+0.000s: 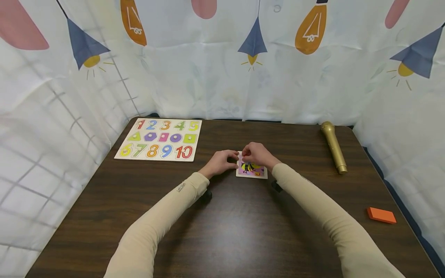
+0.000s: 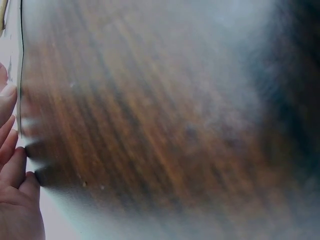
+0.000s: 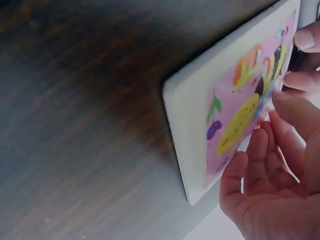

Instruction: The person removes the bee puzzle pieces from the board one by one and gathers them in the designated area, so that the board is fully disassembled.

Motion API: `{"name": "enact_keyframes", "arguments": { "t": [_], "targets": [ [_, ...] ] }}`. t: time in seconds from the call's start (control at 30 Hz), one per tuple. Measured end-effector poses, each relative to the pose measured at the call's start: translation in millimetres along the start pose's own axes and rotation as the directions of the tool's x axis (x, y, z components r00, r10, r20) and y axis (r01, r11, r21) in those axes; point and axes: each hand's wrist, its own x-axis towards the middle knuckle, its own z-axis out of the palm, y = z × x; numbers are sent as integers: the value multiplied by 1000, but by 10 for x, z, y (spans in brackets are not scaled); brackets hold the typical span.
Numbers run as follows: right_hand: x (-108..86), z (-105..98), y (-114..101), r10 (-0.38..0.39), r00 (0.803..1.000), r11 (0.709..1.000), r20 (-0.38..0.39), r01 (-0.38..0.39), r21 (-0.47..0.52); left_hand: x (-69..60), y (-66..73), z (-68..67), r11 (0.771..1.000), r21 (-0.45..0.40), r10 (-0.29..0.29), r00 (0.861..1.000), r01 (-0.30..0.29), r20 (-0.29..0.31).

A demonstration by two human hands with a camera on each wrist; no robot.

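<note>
A small wooden jigsaw board (image 1: 253, 177) with a bee picture on pink lies flat near the middle of the table. My left hand (image 1: 220, 163) rests at its left edge, thumb and fingertips spread apart and touching the side. Above the upper left of the picture, my right hand (image 1: 259, 154) pinches a small puzzle piece at the board's surface. Most of that piece is hidden by the fingers. The right wrist view shows the picture with its yellow shapes (image 3: 237, 125) and the right hand's curled fingers (image 3: 255, 157). Only part of the left hand (image 2: 17, 205) enters the left wrist view.
A number and shape board (image 1: 158, 155) lies at the back left of the dark wooden table (image 1: 222, 231). On the right are a gold microphone (image 1: 334, 148) and an orange block (image 1: 381, 215). A patterned curtain (image 1: 215, 77) hangs behind and around the table.
</note>
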Motion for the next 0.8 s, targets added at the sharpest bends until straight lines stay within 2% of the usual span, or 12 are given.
{"name": "enact_keyframes", "arguments": {
  "t": [0.37,0.8],
  "targets": [
    [-31,48,11,26,993,998,-117,-19,56,-1,10,-5,1000,-18,-12,1000,12,8],
    [-1,59,26,15,993,999,-117,-9,46,2,15,-6,1000,-20,-23,1000,23,17]
  ]
}}
